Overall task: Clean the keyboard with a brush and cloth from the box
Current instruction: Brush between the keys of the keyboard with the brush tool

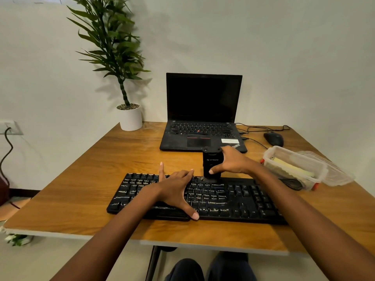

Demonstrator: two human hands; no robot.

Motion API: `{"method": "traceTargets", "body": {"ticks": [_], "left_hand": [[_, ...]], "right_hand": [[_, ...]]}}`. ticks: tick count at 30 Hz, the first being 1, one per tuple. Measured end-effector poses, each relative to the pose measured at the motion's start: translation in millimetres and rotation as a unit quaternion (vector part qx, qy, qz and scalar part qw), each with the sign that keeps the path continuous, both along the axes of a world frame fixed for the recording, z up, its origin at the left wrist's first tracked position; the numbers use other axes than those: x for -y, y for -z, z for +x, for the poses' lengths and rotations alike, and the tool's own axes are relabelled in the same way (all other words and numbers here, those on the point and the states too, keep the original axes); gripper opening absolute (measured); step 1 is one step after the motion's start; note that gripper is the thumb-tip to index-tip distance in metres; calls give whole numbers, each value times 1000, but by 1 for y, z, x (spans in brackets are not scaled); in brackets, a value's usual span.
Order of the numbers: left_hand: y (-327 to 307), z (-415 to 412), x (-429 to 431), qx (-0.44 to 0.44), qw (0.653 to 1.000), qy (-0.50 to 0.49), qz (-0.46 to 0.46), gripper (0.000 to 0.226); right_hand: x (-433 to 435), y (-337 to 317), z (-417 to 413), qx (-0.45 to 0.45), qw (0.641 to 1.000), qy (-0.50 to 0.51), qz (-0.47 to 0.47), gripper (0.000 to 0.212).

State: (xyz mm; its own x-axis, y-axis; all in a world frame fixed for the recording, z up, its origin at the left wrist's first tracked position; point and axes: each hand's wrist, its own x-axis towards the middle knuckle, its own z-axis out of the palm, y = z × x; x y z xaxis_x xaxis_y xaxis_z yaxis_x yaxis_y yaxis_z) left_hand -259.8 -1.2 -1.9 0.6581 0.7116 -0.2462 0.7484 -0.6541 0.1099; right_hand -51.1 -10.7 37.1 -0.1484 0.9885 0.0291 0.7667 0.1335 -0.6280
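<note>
**A:** How many things are sitting out?

**B:** One keyboard (pixel 233 201), one brush (pixel 212 163) and one clear box (pixel 269 157). One yellow cloth (pixel 292 166) seems to be lying inside the box, though the plastic is blurring it. One lid (pixel 336 175) is lying just right of the box. One laptop (pixel 203 118), one mouse (pixel 273 138) and one potted plant (pixel 113 47) are standing behind.

**A:** How is the keyboard lying?

**B:** It is lying flat near the counter's (pixel 101 169) front edge, with its long axis running left to right.

**A:** And the hands?

**B:** The left hand (pixel 174 189) is pressing on the keys with its fingers spread. The right hand (pixel 233 161) is gripping the brush upright, its bristles touching the top key row.
</note>
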Motion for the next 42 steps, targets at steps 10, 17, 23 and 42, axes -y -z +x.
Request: {"method": "traceTargets", "body": {"ticks": [10,17,23,42], "left_hand": [[5,-1,-3,2,1000,2,7,129],[5,-2,-2,7,1000,-1,-1,129],[4,-2,-3,3,1000,-5,-7,130],[3,-2,-1,5,1000,-2,-13,129]], "right_hand": [[-2,-8,-5,3,1000,-18,-14,46],[-8,-3,-12,-6,1000,-22,-7,50],[-10,4,-12,-14,1000,-1,19,47],[-12,8,-15,-61,998,4,16,43]]}}
